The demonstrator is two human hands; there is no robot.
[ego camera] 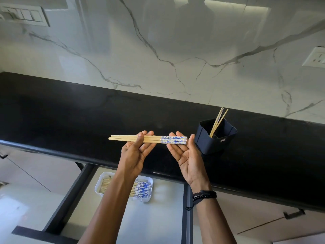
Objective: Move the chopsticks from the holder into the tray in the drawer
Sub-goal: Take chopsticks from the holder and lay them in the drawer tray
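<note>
Our left hand grips three chopsticks; our open right hand steadies them. The tray is part-filled, and two are left in the holder.

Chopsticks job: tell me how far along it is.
Done: a batch of chopsticks lies in the white tray in the open drawer. In hand: three chopsticks, pinched by the left hand, patterned ends resting on the right hand, above the counter. Left: two chopsticks stand in the dark holder.
</note>
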